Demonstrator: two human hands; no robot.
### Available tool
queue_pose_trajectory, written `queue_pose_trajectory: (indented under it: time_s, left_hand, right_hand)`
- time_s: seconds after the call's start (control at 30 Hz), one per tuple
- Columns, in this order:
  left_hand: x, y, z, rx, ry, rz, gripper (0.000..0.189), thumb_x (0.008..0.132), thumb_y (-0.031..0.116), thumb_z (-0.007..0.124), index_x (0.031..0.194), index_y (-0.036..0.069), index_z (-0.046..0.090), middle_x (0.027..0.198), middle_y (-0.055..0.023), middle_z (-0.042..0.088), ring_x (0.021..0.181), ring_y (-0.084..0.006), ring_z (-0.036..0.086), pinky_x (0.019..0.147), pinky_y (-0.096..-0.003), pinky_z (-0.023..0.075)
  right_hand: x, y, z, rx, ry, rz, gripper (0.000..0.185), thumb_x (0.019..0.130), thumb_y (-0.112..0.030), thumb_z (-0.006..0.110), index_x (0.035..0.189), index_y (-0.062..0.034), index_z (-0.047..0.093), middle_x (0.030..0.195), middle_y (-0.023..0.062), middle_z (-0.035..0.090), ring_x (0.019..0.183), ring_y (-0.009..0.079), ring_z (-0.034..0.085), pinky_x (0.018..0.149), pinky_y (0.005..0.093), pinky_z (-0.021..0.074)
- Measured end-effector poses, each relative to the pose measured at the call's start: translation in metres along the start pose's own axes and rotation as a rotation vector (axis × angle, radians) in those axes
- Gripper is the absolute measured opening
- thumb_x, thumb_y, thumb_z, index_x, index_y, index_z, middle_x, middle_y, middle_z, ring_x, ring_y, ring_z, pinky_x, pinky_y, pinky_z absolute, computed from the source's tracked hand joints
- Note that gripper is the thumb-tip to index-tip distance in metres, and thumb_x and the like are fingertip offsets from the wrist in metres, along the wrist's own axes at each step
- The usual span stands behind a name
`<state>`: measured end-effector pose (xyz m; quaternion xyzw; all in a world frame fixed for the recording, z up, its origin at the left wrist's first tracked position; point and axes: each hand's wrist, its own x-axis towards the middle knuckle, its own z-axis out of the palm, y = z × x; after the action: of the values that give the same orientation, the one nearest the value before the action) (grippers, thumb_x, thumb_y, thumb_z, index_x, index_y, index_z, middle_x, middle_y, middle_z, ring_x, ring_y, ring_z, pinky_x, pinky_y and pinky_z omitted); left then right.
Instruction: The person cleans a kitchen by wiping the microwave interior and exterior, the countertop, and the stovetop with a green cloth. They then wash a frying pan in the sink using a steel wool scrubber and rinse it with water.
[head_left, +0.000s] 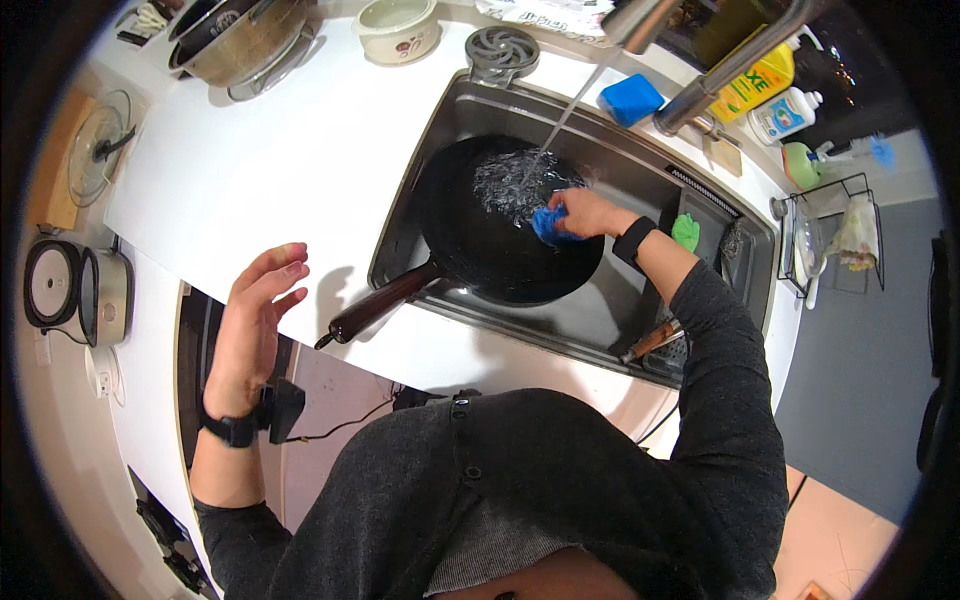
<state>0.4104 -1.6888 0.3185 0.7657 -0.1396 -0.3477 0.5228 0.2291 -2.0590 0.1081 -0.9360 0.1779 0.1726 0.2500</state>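
A black frying pan rests in the dark sink, its brown handle reaching over the front rim. Water from the faucet streams into the pan and splashes inside it. My right hand grips a blue sponge or cloth against the pan's right inner side. My left hand hovers by the counter's front edge, left of the handle, fingers apart and holding nothing. What lies under the right fingers is hidden.
A blue sponge, a yellow detergent bottle and a white bottle stand behind the sink. A green scrubber and a wooden-handled utensil lie in the side basin. A wire rack stands right; a ceramic pot sits back left.
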Motion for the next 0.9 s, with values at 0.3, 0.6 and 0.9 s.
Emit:
queue_pose_trajectory:
  time_s: [0.3,0.6,0.9]
  left_hand:
    - [-0.019,0.098,0.114,-0.308,-0.551,0.373,0.039,0.079,0.011,0.061,0.116,-0.001,0.054,0.114,-0.0115,0.055,0.103,-0.0178,0.052,0.086,-0.0275,0.0406]
    - [0.158,0.030,0.268,0.085,-0.206,0.101,0.026,0.078,0.003,0.060,0.104,0.006,0.060,0.078,-0.0061,0.060,0.057,-0.0141,0.051,0.043,-0.0275,0.0352]
    - [0.174,0.038,0.255,-0.141,-0.203,-0.016,0.014,0.076,0.000,0.064,0.089,0.005,0.061,0.068,-0.0019,0.055,0.058,-0.0138,0.051,0.053,-0.0265,0.0429]
  right_hand:
    - [-0.014,-0.022,-0.093,1.095,0.361,-0.078,0.016,0.072,-0.004,0.059,0.087,-0.0009,0.063,0.079,0.0030,0.060,0.068,0.0100,0.054,0.063,0.0224,0.0440]
    - [-0.033,-0.050,-0.128,1.418,0.441,-0.287,0.036,0.069,-0.004,0.063,0.105,0.0011,0.058,0.084,0.0062,0.059,0.075,0.0150,0.057,0.069,0.0263,0.0472]
    - [0.013,0.004,-0.072,0.077,0.586,-0.133,0.069,0.057,-0.036,0.082,0.116,-0.0077,0.058,0.104,0.0164,0.062,0.093,0.0323,0.058,0.087,0.0380,0.0438]
